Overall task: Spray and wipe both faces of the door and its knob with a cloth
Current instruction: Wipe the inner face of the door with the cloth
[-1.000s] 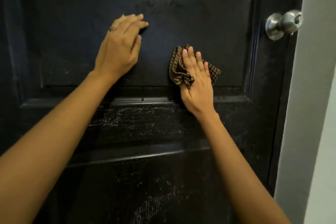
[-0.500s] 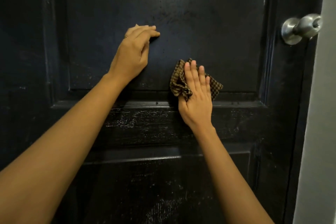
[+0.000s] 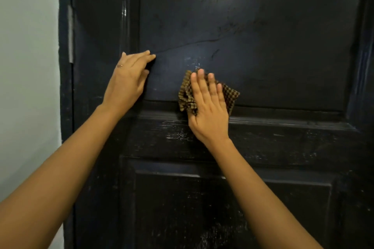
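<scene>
Both grips rest against the door point(image 3: 263, 26). My right grip point(image 3: 208, 113) is open, fingers straight and slightly spread, pressing the cloth point(image 3: 230, 95) onto the bottom edge of the upper panel, where it meets the cross rail. Most of the cloth is hidden under my palm; only crumpled checked corners show on either side. My left grip point(image 3: 127, 79) is open too and holds nothing, its fingertips touching the panel's left edge, a ring point(image 3: 120, 65) on one finger. Whether that palm touches the door I cannot tell. The door's top, bottom and right side are cut off; a pale wall point(image 3: 26, 66) shows at left.
</scene>
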